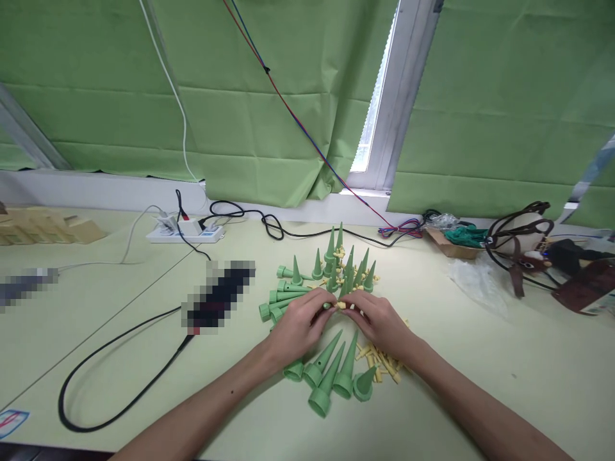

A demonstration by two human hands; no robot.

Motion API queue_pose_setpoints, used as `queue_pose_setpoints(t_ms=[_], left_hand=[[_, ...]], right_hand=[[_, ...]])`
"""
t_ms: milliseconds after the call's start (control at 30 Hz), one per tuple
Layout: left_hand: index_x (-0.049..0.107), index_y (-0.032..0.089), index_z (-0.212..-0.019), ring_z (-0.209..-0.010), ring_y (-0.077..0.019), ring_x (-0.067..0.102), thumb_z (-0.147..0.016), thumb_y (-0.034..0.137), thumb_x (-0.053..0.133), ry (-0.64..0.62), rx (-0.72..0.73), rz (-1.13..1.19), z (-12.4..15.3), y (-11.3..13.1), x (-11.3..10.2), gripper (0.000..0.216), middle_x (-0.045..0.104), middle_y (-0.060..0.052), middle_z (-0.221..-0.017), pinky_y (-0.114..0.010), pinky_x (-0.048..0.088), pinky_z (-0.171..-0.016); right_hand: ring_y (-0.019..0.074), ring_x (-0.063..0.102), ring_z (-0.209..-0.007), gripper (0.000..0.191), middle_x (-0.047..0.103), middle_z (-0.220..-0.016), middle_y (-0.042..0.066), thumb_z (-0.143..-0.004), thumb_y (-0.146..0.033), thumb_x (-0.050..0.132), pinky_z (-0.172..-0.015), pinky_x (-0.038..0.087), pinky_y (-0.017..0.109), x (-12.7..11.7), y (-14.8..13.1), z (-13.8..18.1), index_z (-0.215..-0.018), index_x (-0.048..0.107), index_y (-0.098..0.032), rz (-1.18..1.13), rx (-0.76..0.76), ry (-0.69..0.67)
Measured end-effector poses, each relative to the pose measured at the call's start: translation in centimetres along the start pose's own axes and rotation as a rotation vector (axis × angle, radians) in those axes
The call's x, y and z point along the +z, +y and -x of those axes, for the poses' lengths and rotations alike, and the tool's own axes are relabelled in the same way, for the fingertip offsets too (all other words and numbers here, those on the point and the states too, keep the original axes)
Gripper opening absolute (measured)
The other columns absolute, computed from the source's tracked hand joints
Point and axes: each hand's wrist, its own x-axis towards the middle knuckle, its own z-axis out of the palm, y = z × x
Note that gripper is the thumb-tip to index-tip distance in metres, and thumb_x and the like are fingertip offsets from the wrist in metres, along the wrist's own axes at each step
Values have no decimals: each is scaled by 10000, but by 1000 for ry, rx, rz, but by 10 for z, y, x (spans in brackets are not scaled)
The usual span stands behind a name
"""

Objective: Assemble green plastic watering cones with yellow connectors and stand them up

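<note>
My left hand [298, 323] is closed in a pinch around a green plastic spike [327, 306]; only a small rounded part of it shows, the rest being hidden by the fingers. Right beside it, my right hand [383, 322] pinches a small yellow plastic fitting [341, 305]. The two pieces are close together, and I cannot tell whether they touch. Several hollow green cone spikes [321, 400] lie in front of my wrists. A heap of loose yellow fittings [378, 365] is partly under my right hand. Beyond my fingers, more green spikes [369, 278] stand point-up with yellow fittings attached.
More green spikes [283, 296] lie left of the standing group. A blurred-out dark device [218, 298] with a looped black cable [61, 400] is at left. A power strip [187, 235] sits at the back. A cardboard box [449, 245] and plastic bag [478, 285] are at right.
</note>
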Motion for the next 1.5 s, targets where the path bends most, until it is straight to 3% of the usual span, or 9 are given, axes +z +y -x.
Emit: queue_pose_setpoints(t_ms=[200, 400, 633, 1033, 1267, 1500], left_hand=[[610, 188, -1033, -900, -167, 635, -966, 141, 500, -36, 18, -3, 1, -1, -2, 137, 671, -46, -976, -292, 532, -790], [607, 183, -1034, -777, -140, 626, -944, 156, 542, -67, -14, -23, 1, -4, -2, 115, 657, -43, -982, -237, 507, -636], [600, 189, -1028, -866, -150, 615, -944, 115, 528, -68, 41, -45, -1, -5, -1, 133, 656, -39, -980, -254, 501, -737], [586, 191, -1019, -840, -141, 600, -954, 105, 512, -80, 64, -51, 0, -5, -1, 130, 636, -30, -954, -247, 472, -728], [584, 190, -1040, -865, -137, 603, -946, 86, 518, -51, 84, -39, 0, -4, -3, 155, 638, -33, -988, -237, 474, -743], [587, 192, -1042, -856, -137, 602, -957, 118, 516, -79, 77, -50, 0, -3, -3, 134, 635, -28, -967, -240, 481, -752]], right_hand=[[190, 650, -784, 160, 676, -911, 68, -1022, -216, 458, -668, 511, 296, -1, 3, 0, -1084, 605, -205, 9, 3, -22], [189, 650, -772, 144, 667, -890, 64, -1021, -233, 477, -673, 496, 288, -4, 3, 0, -1059, 612, -196, 42, -5, -40], [192, 635, -766, 163, 663, -928, 67, -1021, -227, 470, -649, 481, 288, -7, -1, 0, -1155, 555, -188, 74, -22, -39], [194, 634, -753, 142, 658, -900, 60, -1032, -237, 446, -635, 478, 296, -7, -3, -1, -1063, 572, -180, 99, -35, -39], [203, 642, -802, 196, 661, -969, 70, -1020, -249, 477, -671, 495, 307, -8, -5, 1, -1203, 527, -201, 91, -15, -54], [200, 639, -809, 141, 654, -950, 66, -1027, -210, 448, -681, 497, 302, -5, -5, 0, -1105, 564, -200, 54, -15, -52]])
